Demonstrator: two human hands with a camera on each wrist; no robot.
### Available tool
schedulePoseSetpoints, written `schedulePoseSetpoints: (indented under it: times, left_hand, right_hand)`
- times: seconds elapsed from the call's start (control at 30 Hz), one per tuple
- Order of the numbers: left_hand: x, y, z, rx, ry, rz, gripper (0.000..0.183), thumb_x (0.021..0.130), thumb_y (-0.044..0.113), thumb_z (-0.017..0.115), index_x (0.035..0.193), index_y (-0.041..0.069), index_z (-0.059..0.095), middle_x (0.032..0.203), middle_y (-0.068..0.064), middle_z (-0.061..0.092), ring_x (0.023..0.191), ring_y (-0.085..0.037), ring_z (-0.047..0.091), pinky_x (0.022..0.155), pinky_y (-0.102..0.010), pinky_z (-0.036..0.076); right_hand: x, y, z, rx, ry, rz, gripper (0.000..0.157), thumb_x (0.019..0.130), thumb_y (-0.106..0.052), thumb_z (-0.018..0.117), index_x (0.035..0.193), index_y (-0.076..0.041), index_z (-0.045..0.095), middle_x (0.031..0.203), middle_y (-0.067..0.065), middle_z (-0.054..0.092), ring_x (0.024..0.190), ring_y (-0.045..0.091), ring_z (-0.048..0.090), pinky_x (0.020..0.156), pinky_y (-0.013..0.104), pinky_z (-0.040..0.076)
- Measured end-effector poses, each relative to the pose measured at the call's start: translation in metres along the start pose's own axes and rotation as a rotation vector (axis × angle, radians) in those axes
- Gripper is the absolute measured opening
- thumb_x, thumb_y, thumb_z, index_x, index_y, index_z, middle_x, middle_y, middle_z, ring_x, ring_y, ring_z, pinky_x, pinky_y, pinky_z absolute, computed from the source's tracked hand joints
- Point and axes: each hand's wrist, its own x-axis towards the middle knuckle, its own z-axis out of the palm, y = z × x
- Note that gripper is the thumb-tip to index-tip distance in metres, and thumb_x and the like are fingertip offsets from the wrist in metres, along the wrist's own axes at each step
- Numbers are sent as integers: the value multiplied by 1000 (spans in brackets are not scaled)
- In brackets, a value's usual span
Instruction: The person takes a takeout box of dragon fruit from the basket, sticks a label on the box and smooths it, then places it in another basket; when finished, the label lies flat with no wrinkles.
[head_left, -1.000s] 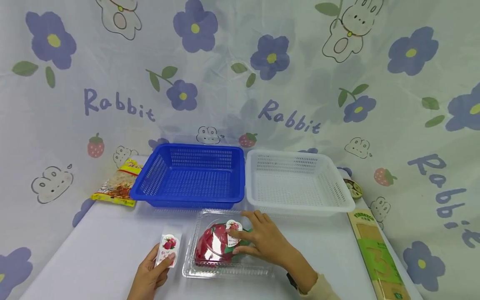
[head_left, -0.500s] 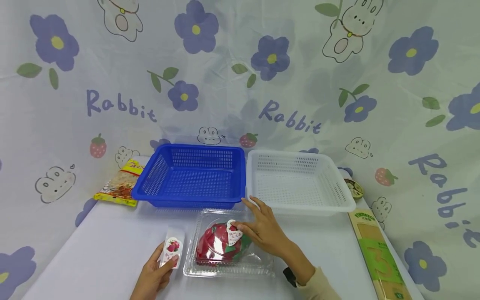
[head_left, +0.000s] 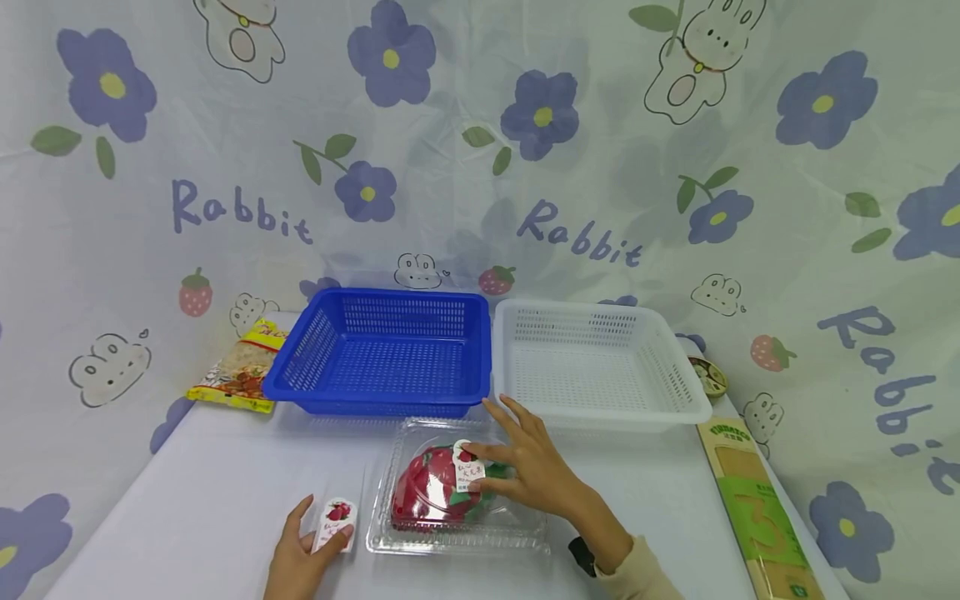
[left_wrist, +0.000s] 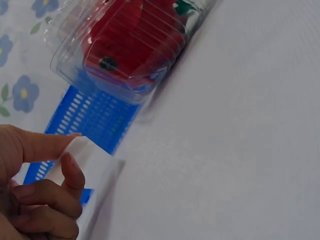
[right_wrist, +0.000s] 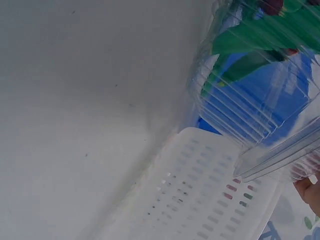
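My left hand [head_left: 300, 554] pinches a strip of white sticker labels [head_left: 334, 518], printed with red fruit, between thumb and fingers. In the left wrist view its pale back [left_wrist: 95, 160] shows. To the right lies a clear plastic clamshell box [head_left: 457, 546], lid down. Inside it is a red dragon fruit [head_left: 423, 492] with green leaf tips. A white fruit label [head_left: 467, 475] lies on the lid. My right hand [head_left: 536, 467] touches the label's right side with index finger and thumb, its other fingers spread. In the right wrist view just a bit of that hand [right_wrist: 310, 197] shows at the edge.
Behind the box stand a blue basket [head_left: 375, 408] and a white basket [head_left: 600, 417], side by side. A yellow food bag [head_left: 240, 371] lies at the left and a round tin [head_left: 707, 377] at the right. A long green and tan package [head_left: 757, 508] lies along the right edge.
My left hand went right, then came back lower and closer to me with the label strip. The right hand's fingers shifted to the label's right side, showing more of it. The box stays put.
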Motion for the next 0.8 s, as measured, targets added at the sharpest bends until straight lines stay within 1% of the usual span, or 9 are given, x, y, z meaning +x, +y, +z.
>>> schedulePoseSetpoints:
  times: [0.1,0.2,0.3,0.37,0.47,0.53,0.63,0.73,0.8]
  left_hand:
    - [1,0,-1,158,27,14,86,89,34,72,150,-2,24,102,-24,72,65,-12,55,58,-29,40]
    - [1,0,-1,293,38,27,80,89,42,71,145,-3,35,97,-18,70,67,-15,51,59,-30,39]
    - [1,-1,-2,384,46,48,77,89,46,69,140,-6,42,95,-13,63,74,-19,52,60,-31,39]
    - [1,-2,-2,432,77,67,78,88,47,69,137,-8,44,98,-15,58,81,-26,55,62,-36,43]
    - [-2,-2,-2,468,134,71,78,88,44,69,137,-9,41,110,-27,49,89,-38,58,64,-43,47]
    - [-5,0,-3,465,161,50,80,89,43,68,140,-9,36,117,-33,40,87,-44,58,62,-45,48]
    - [-9,7,-3,454,182,10,82,91,45,66,143,-6,30,121,-34,33,82,-43,58,57,-38,45]
    - [-12,15,-2,442,210,5,83,90,50,65,145,-4,32,122,-30,36,86,-38,57,57,-35,42]
    - [-15,20,-1,431,208,19,82,90,48,66,146,-1,33,124,-28,38,88,-34,56,58,-32,41]
  right_hand:
    - [-2,0,-1,32,-28,16,55,86,-59,66,134,-34,63,163,14,25,151,38,13,110,64,27]
    - [-3,1,-1,51,-53,30,57,87,-62,64,136,-35,61,164,14,22,152,39,11,111,64,25]
    - [-5,1,-1,56,-69,38,58,87,-63,63,138,-35,59,164,14,20,152,40,10,112,64,24]
    - [-5,1,-2,54,-75,38,58,87,-62,63,138,-35,59,165,15,19,151,41,11,111,64,23]
    - [-6,1,-3,49,-79,40,58,87,-61,64,139,-36,58,165,15,19,151,43,12,111,65,24]
    - [-6,1,-3,44,-80,47,58,87,-63,62,139,-36,57,165,14,18,151,41,11,111,64,24]
    - [-8,1,-3,39,-72,58,60,87,-65,61,140,-37,57,165,13,18,152,39,10,112,64,24]
    - [-10,1,-2,30,-68,70,62,87,-67,59,141,-36,55,166,10,16,152,37,8,113,64,23]
    - [-11,1,-3,26,-67,81,64,87,-68,58,142,-35,54,166,8,14,153,37,8,113,64,22]
